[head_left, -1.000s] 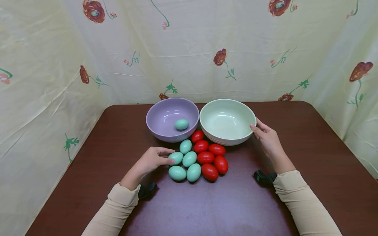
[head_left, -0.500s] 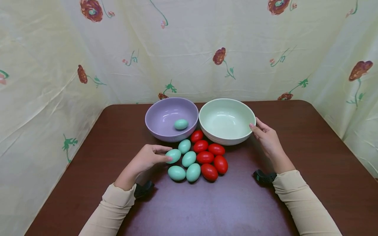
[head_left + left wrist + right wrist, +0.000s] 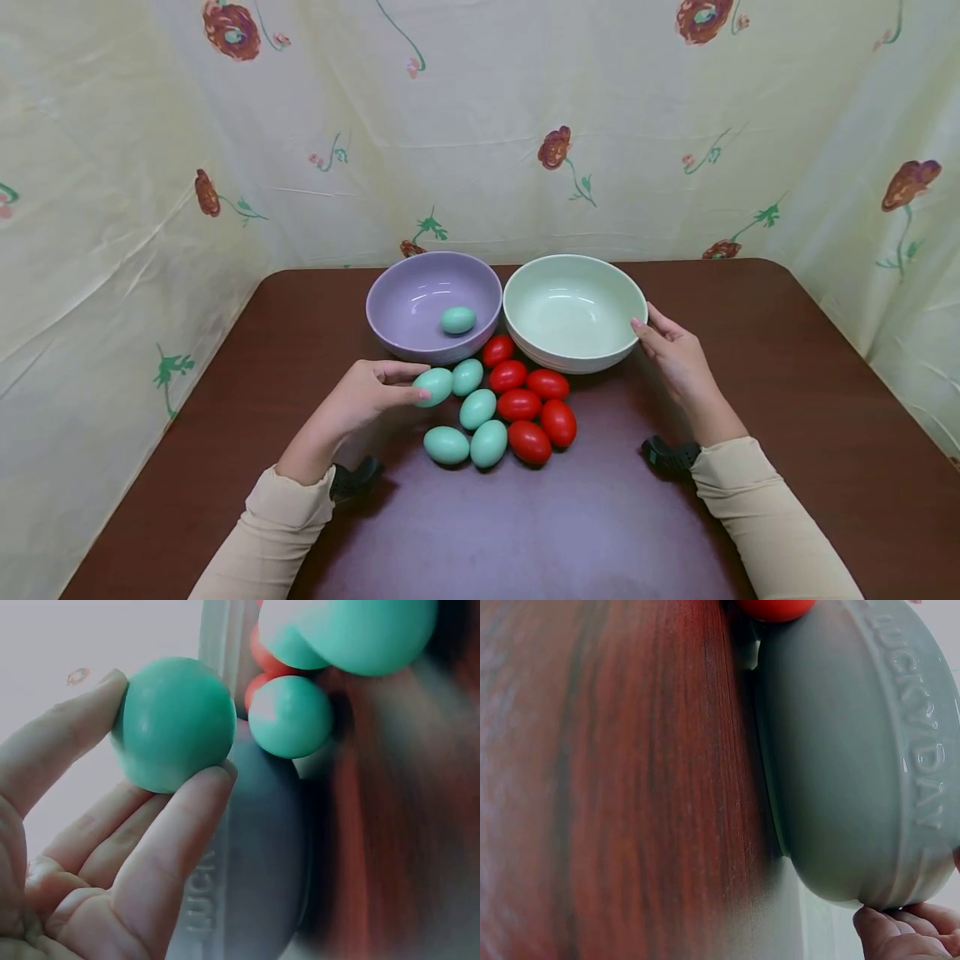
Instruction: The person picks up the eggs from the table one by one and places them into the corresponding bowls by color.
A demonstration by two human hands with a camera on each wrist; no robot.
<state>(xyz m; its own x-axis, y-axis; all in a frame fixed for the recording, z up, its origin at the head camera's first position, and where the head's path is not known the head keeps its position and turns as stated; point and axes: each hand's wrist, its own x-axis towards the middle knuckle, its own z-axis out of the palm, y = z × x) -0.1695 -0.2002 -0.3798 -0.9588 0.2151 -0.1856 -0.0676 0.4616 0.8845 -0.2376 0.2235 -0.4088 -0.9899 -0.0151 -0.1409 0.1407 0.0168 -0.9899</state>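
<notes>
My left hand (image 3: 365, 398) pinches a mint-green egg (image 3: 432, 387) between thumb and fingertips, off the table in front of the purple bowl (image 3: 386, 333). The left wrist view shows this green egg (image 3: 176, 724) held by its sides. Inside the purple bowl lies one green egg (image 3: 457, 320). My right hand (image 3: 678, 362) holds the right rim of the pale green bowl (image 3: 573, 354), thumb near the rim and fingers against its outer side. In the right wrist view, the fingertips (image 3: 904, 930) touch the wall of that bowl (image 3: 840, 750), which has raised lettering.
Several green eggs (image 3: 477, 409) lie on the brown table (image 3: 600, 517) before the bowls. Several red eggs (image 3: 519, 405) lie close on their right, the farthest one near both bowls. The bowls stand side by side near the back edge, before a flowered curtain (image 3: 450, 167).
My left hand has lifted the green egg out of the group and carried it slightly left and toward the purple bowl. My right hand stays at the pale green bowl.
</notes>
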